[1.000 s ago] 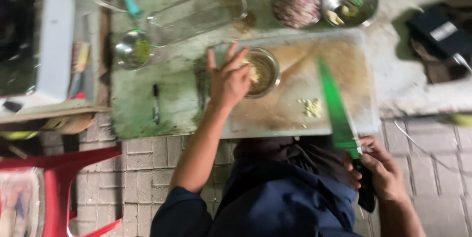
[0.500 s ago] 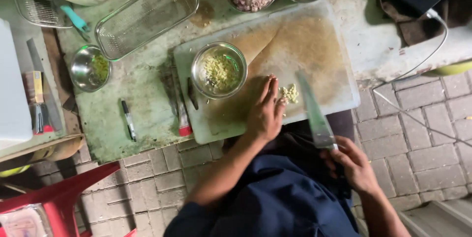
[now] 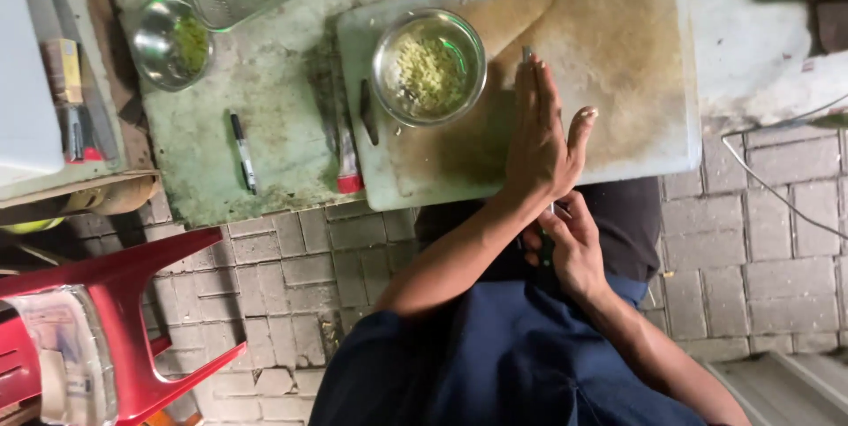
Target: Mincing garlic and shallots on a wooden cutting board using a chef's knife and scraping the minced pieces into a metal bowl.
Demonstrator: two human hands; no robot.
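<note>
Grey paving bricks lie under a stained green counter (image 3: 265, 126) bearing a white cutting board (image 3: 618, 55). Left hand (image 3: 541, 139) presses flat on the knife (image 3: 527, 53) blade; right hand (image 3: 570, 245) grips its handle. At ten o'clock sits a steel bowl of minced garlic (image 3: 428, 68).

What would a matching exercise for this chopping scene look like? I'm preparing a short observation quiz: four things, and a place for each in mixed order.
Things:
1. steel bowl of chopped pieces
2. small steel bowl
3. black pen
4. red plastic chair

Places:
A. on the brick floor, lower left
B. lying on the green worktop, left of the board
C. on the cutting board, beside the left hand
D. at the far left of the worktop, holding green bits

Pairs: 1-C, 2-D, 3-B, 4-A
</note>
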